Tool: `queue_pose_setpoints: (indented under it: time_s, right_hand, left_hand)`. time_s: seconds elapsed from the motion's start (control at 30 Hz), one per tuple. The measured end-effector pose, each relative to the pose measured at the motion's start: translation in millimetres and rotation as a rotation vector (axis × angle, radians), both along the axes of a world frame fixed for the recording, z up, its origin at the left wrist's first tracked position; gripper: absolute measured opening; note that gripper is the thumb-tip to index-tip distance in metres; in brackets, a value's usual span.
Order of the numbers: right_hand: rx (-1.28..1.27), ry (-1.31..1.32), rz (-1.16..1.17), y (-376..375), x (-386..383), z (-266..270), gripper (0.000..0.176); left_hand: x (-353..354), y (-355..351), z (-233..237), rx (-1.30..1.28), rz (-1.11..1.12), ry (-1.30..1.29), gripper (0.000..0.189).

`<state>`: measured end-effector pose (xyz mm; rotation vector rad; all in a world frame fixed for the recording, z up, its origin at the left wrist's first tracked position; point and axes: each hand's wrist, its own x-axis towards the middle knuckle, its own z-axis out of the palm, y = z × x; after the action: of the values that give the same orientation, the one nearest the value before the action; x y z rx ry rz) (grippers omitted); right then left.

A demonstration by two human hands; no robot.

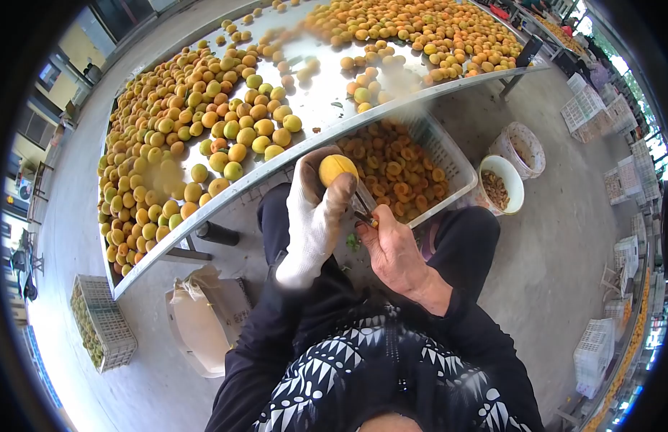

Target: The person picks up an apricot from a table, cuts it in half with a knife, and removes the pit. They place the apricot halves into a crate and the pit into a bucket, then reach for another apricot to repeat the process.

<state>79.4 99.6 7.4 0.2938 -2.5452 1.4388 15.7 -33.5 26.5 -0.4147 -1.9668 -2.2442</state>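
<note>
My left hand, in a white glove with stained fingers, is closed around a yellow apricot. A seam line shows on the fruit. Bare, my right hand grips a small knife with a narrow metal end pointing up toward the apricot. Part of its handle is hidden by my fingers. Just beyond both hands, a white plastic crate holds many halved, pitted apricots.
A metal table heaped with whole apricots spans the far side. To the right stand a bucket of pits and another white bucket. A filled crate and a cardboard box are at left. Stacked crates line the right.
</note>
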Motion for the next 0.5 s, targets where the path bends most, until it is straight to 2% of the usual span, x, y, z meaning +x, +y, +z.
queue_pose_setpoints:
  time_s: [0.07, 0.17, 0.23, 0.3, 0.37, 0.43, 0.5]
  right_hand:
    - [0.042, -0.050, -0.018, -0.1, 1.8, -0.1, 0.021]
    - [0.053, -0.026, -0.048, 0.3, 2.3, -2.8, 0.022]
    - [0.068, -0.011, -0.079, 1.3, 2.8, -6.1, 0.022]
    - [0.084, 0.008, -0.110, 2.3, 2.1, -3.2, 0.022]
    - [0.037, 0.010, -0.085, 1.7, 3.7, 3.9, 0.022]
    - [0.035, 0.007, -0.070, 0.5, 2.1, 3.4, 0.022]
    - [0.033, 0.003, -0.054, 0.1, 0.6, 1.4, 0.022]
  left_hand:
    - [1.4, -1.9, 3.1, 0.124, -0.120, -0.221, 0.049]
    - [-1.0, -1.3, 8.0, 0.145, -0.207, -0.371, 0.047]
    - [-6.7, 0.3, 1.5, 0.140, -0.234, -0.374, 0.047]
    - [-11.0, 3.9, -3.5, -0.060, -0.136, -0.098, 0.050]
    - [-5.6, 4.0, -5.3, -0.111, -0.134, -0.067, 0.053]
    - [-1.2, 8.8, -6.1, -0.101, -0.003, 0.043, 0.051]
    - [-1.2, 7.1, -7.2, -0.078, -0.001, 0.023, 0.048]
